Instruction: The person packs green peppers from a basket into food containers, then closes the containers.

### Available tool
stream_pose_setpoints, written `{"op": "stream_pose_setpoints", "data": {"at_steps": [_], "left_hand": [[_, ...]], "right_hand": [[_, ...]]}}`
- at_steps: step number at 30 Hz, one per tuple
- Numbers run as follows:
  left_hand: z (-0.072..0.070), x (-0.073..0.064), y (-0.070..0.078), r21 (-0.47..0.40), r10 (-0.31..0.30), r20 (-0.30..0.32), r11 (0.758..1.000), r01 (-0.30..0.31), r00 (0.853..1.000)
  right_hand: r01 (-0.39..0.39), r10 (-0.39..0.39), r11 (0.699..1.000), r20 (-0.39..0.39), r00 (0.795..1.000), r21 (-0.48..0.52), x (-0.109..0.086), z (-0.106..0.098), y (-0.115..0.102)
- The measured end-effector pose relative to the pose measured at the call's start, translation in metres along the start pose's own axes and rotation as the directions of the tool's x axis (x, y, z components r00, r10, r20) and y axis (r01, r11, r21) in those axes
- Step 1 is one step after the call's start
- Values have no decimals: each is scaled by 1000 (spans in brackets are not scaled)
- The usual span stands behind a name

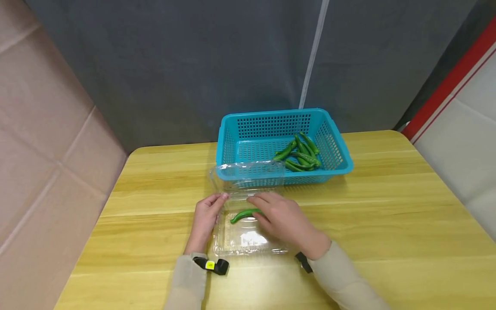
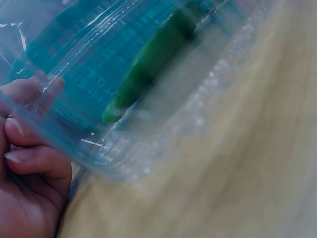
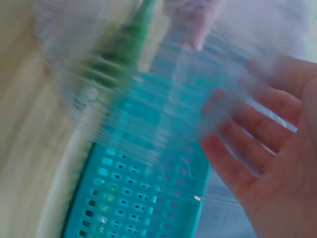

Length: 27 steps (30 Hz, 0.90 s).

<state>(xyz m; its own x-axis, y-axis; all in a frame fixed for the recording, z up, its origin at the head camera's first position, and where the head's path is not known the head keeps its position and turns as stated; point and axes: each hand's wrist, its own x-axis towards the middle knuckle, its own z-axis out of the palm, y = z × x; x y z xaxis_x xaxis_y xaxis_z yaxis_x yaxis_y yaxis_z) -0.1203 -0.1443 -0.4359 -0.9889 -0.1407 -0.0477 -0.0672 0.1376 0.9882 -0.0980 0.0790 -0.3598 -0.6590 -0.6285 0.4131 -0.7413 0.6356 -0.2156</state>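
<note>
A clear plastic clamshell box (image 1: 228, 247) lies on the table with its lid raised at the far side, overlapping the blue basket's front in the head view. One green chili pepper (image 1: 241, 215) is in its tray, partly covered by my right hand (image 1: 286, 219). At the box's left side, my left hand (image 1: 205, 217) pinches the plastic edge between thumb and fingers. The left wrist view shows that hand (image 2: 37, 173) and the pepper (image 2: 148, 62) through the plastic. In the right wrist view the fingers of my right hand (image 3: 272, 144) are loosely extended against the clear plastic.
Behind the box stands a blue perforated basket (image 1: 267, 113) with several green chili peppers (image 1: 308, 158) at its right side. The wooden table (image 1: 395, 206) ends at a dark curtain (image 1: 186, 69). Pale panels stand at the left and right.
</note>
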Motion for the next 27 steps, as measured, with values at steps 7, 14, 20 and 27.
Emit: {"op": "stream_pose_setpoints", "data": {"at_steps": [7,14,20,27], "left_hand": [[1,1,2,-7,2,13,1000,-2,1000],[0,-6,19,-25,-26,30,999,27,999],[0,-11,29,-6,-27,16,1000,27,1000],[1,-12,28,-8,-35,27,999,35,999]], "right_hand": [[57,-56,998,-75,996,12,1,-19,3],[88,-79,995,-199,977,37,1,-36,7],[89,-70,995,-297,952,53,1,-48,12],[17,9,997,-345,939,71,-5,-61,23]]}}
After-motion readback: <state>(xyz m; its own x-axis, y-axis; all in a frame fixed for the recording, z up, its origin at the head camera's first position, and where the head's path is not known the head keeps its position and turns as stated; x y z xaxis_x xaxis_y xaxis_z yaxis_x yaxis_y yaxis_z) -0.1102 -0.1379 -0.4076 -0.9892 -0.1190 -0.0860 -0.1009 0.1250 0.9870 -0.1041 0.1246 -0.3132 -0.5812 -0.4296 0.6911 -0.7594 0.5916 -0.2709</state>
